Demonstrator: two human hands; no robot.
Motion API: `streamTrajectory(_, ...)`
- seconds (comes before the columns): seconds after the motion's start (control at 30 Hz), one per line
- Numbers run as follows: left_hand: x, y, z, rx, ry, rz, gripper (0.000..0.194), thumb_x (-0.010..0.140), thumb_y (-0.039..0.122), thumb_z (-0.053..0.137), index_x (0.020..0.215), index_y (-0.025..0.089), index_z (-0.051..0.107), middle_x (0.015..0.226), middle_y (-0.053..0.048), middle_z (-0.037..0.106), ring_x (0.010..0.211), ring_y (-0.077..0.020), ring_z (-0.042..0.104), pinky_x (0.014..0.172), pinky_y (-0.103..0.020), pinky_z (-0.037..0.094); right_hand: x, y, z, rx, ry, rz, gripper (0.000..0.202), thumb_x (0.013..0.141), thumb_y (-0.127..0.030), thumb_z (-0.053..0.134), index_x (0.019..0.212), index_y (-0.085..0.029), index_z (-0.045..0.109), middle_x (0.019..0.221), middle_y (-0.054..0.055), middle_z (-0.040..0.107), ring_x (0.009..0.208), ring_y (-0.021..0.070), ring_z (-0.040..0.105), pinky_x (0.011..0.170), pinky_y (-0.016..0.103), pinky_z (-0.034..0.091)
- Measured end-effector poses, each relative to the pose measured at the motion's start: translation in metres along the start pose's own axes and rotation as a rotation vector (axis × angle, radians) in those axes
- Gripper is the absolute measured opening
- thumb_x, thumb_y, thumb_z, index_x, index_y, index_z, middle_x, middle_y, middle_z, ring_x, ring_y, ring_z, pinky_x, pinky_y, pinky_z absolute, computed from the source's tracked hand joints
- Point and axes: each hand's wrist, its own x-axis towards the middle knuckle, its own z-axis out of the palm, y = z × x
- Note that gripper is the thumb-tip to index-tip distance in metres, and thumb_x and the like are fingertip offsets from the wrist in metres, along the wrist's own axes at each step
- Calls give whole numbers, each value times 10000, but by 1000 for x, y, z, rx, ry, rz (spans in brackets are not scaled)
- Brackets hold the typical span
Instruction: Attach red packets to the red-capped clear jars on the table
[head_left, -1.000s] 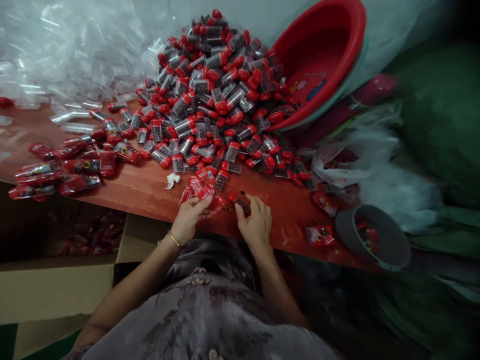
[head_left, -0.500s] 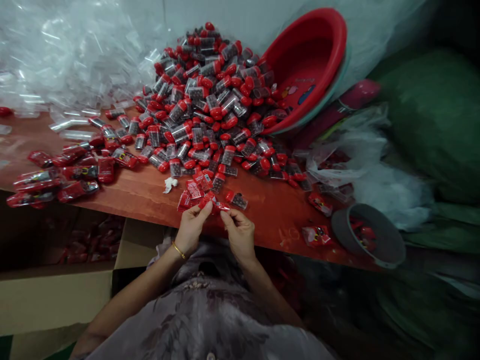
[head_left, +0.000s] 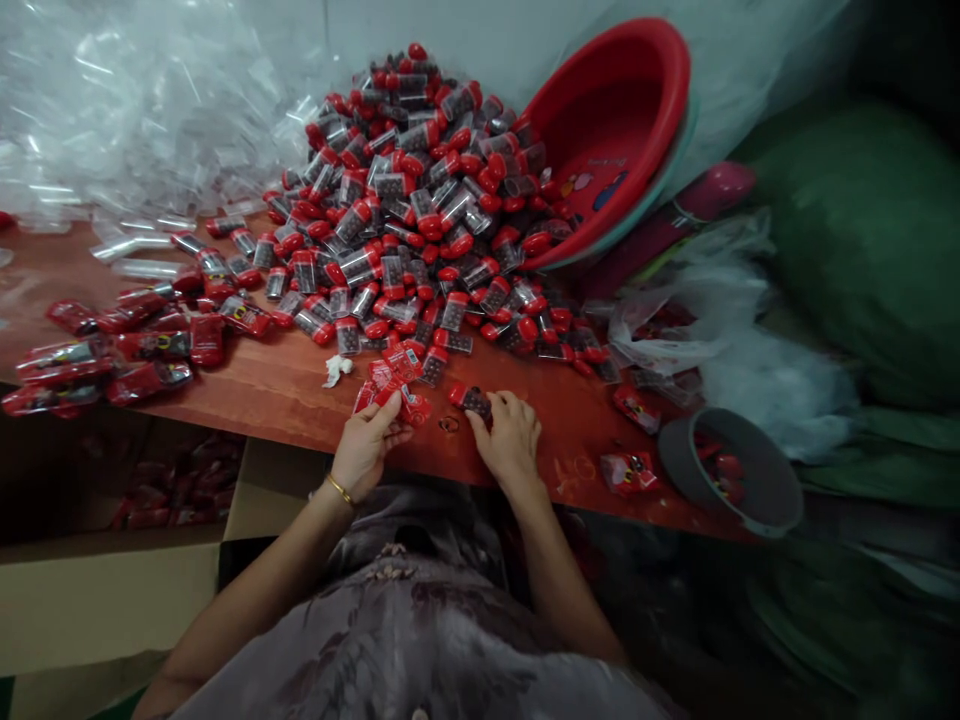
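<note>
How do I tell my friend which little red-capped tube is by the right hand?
Find the big heap of red-capped tubes. Come down toward the person to the right hand. The tube at its fingertips is the one, lying apart from the heap.

Red cards (head_left: 403, 361) seem printed too small to read.

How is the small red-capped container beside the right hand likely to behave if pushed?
The red-capped container beside the right hand is probably fairly stiff, since its body shows no obvious sagging. Tipping over seems unlikely, as it already lies on its side on the table. It looks small enough to be light, though its contents' weight can't be seen.
</note>
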Motion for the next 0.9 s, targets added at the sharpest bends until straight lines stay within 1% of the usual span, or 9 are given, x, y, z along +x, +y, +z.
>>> streamTrajectory(0.1, 1, 0, -1, 11, -26, -60, 404, 507, 432, 835, 678, 130, 627, 617, -19, 668, 529, -116, 611, 559, -241, 499, -1, 5, 9, -91, 8, -95, 435, 868, -373, 506, 1232, -137, 546, 1218, 163, 574, 1097, 311, 468, 906, 461, 350)
streamTrajectory(0.2, 2, 0, -2, 29, -24, -98, 394, 547, 446, 814, 691, 127, 633, 598, -23, 665, 515, -120, 614, 528, -227, 482, -2, 6, 15, -78, 34, -212, 404, 885, -324, 481, 1236, -133, 543, 1197, 156, 610, 1014, 280, 522, 904, 447, 344)
streamTrajectory(0.27, 2, 0, -4, 35, -26, -117, 381, 578, 444, 800, 704, 125, 635, 597, -25, 667, 520, -124, 620, 526, -225, 479, -2, 7, 15, 6, 36, -275, 338, 896, -291, 442, 1152, -130, 594, 1102, 148, 660, 918, 253, 570, 872, 422, 375)
streamTrajectory(0.33, 2, 2, -5, 39, -30, -128, 371, 596, 438, 791, 720, 124, 636, 607, -29, 674, 530, -128, 627, 530, -226, 482, -5, 6, 9, 176, 42, -297, 309, 900, -282, 409, 1070, -135, 621, 982, 133, 694, 840, 227, 607, 811, 373, 428)
streamTrajectory(0.4, 2, 3, -5, 50, -33, -121, 383, 589, 442, 794, 727, 121, 635, 621, -37, 683, 538, -130, 632, 532, -226, 485, -12, 3, -2, 401, 21, -273, 290, 901, -279, 391, 1022, -154, 623, 888, 98, 703, 765, 194, 629, 717, 309, 470)
streamTrajectory(0.47, 1, 3, -5, 70, -35, -100, 408, 558, 457, 805, 703, 119, 629, 623, -44, 687, 536, -131, 632, 527, -223, 488, -22, -3, -17, 605, -35, -220, 265, 902, -279, 395, 979, -174, 625, 812, 55, 695, 680, 161, 625, 625, 259, 476)
streamTrajectory(0.6, -1, -1, -2, 117, -50, -43, 427, 500, 472, 825, 631, 119, 623, 572, -27, 664, 491, -109, 603, 520, -215, 496, -34, -16, -37, 793, -160, -162, 226, 874, -285, 445, 892, -177, 642, 654, 2, 638, 549, 122, 569, 522, 220, 440)
streamTrajectory(0.73, -6, -2, 2, 155, -55, 37, 438, 465, 480, 832, 649, 116, 672, 595, -24, 679, 510, -107, 603, 531, -218, 503, -32, -23, -38, 908, -263, -74, 233, 856, -319, 465, 854, -175, 649, 613, -6, 602, 525, 110, 537, 488, 209, 416)
streamTrajectory(0.9, -9, -1, 3, 175, -77, 120, 436, 487, 495, 814, 676, 118, 705, 622, -22, 688, 559, -119, 606, 575, -246, 524, -26, -28, -32, 1079, -461, 103, 276, 825, -406, 494, 814, -167, 632, 498, -41, 514, 392, 84, 445, 381, 192, 336)
